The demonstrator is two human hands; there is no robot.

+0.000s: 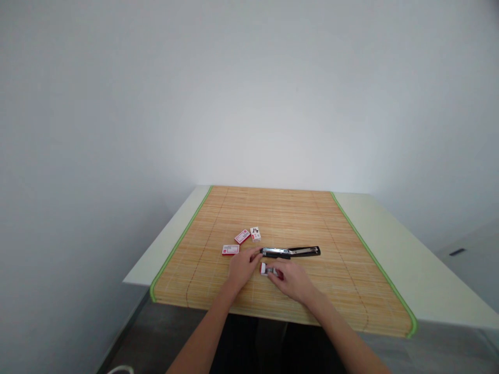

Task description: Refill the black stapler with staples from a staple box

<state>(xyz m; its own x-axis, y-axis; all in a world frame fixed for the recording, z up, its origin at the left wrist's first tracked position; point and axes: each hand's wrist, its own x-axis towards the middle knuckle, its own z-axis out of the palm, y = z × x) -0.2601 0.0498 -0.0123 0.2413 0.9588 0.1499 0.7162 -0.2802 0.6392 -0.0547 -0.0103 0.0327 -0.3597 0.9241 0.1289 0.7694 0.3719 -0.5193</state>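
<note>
A black and silver stapler (291, 252) lies opened out flat on a bamboo mat (343, 270). My left hand (244, 267) rests on the mat with its fingertips at the stapler's left end, fingers curled. My right hand (293, 279) is closed on a small red and white staple box (266, 269) just in front of the stapler. Three more small red and white boxes lie to the left: one flat (230, 250), one angled (242, 237) and one upright (255, 234).
The mat has a green border (177, 244) and covers most of a white table (393, 244) set against a plain white wall. A dark floor shows below the table's near edge.
</note>
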